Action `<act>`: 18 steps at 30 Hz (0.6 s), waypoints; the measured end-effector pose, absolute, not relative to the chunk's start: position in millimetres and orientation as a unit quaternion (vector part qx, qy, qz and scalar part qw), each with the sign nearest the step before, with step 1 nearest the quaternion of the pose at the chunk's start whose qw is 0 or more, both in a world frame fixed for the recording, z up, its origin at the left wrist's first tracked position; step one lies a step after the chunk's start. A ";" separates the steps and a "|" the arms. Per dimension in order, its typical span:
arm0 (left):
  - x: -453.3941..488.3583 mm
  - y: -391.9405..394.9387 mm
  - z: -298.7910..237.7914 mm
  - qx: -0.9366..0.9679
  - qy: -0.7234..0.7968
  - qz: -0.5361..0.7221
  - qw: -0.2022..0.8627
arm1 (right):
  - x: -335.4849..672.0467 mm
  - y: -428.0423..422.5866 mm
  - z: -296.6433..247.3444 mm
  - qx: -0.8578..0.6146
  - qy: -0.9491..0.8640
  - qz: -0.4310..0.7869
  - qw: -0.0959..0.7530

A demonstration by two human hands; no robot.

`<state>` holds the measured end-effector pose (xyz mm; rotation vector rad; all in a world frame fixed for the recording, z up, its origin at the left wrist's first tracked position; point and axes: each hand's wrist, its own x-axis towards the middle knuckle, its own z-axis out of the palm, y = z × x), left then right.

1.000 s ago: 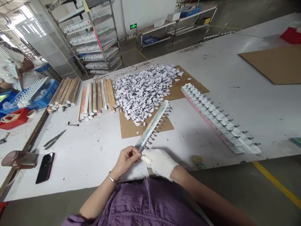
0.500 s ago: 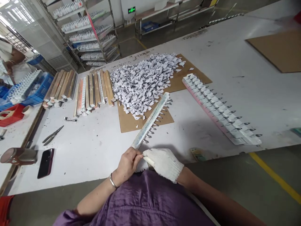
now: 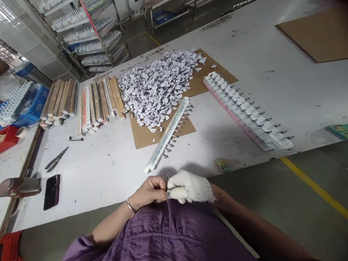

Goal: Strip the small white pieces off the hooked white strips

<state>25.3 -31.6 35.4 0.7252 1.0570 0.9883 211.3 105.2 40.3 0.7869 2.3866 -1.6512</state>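
Note:
My bare left hand (image 3: pixel 150 190), with a bangle at the wrist, is closed in a pinch close to my body. Against its fingertips is my right hand (image 3: pixel 190 186) in a white knit glove, also pinched. A small pale piece (image 3: pixel 168 195) shows between the two hands; its kind is too small to make out. Just beyond them a whitish strip (image 3: pixel 170 134) with a row of small metal tips along its right side lies on the table, its far end over the cardboard (image 3: pixel 141 136). A heap of small white paper-like pieces (image 3: pixel 156 88) covers most of that cardboard.
Rows of metal-tipped strips (image 3: pixel 244 112) lie to the right. Wooden bars (image 3: pixel 102 99), pliers (image 3: pixel 56 159), a phone (image 3: pixel 51 192) and a cup (image 3: pixel 23 186) are on the left. A blue basket (image 3: pixel 35 107) stands beyond. The table's front edge runs close to my body.
My left hand has let go of the strip, which now lies on the table. Both hands have come together nearer my body. The view has shifted slightly.

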 end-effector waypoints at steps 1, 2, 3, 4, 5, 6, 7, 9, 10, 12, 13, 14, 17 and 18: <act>27.6 -31.8 34.0 0.308 0.500 0.456 0.669 | 210.4 103.5 39.3 0.262 0.778 -0.567 0.071; 29.4 -31.8 33.6 0.310 0.541 0.459 0.632 | 207.4 102.1 37.7 0.253 0.767 -0.585 0.074; 31.0 -31.6 33.6 0.325 0.588 0.453 0.586 | 202.8 101.0 35.5 0.245 0.767 -0.589 0.069; 32.2 -31.5 33.4 0.346 0.633 0.442 0.533 | 197.2 100.2 32.6 0.243 0.784 -0.569 0.055; 33.3 -31.6 32.4 0.366 0.671 0.428 0.482 | 191.6 99.3 29.1 0.244 0.809 -0.533 0.040; 34.1 -32.0 30.2 0.384 0.698 0.415 0.440 | 186.5 98.5 25.2 0.245 0.836 -0.490 0.024; 34.5 -32.7 26.7 0.397 0.714 0.405 0.410 | 182.4 97.6 21.1 0.242 0.861 -0.448 0.016; 32.8 -33.8 17.0 0.413 0.730 0.388 0.382 | 177.3 96.4 13.0 0.217 0.889 -0.402 0.025; 30.2 -33.8 11.6 0.423 0.735 0.376 0.374 | 175.6 96.2 9.3 0.205 0.894 -0.398 0.036; 20.6 -30.7 1.7 0.455 0.752 0.334 0.340 | 171.3 96.6 3.0 0.211 0.895 -0.389 0.055; 13.9 -27.5 -2.5 0.473 0.768 0.305 0.306 | 167.9 97.2 0.0 0.233 0.895 -0.375 0.062; 6.3 -23.3 -6.4 0.490 0.786 0.273 0.260 | 163.3 97.6 -2.9 0.263 0.894 -0.354 0.074; -15.9 -8.7 -18.1 0.545 0.811 0.171 0.125 | 145.4 96.9 -11.9 0.347 0.885 -0.287 0.119; -21.5 -4.7 -22.6 0.569 0.802 0.145 0.111 | 139.6 95.6 -14.8 0.362 0.882 -0.274 0.130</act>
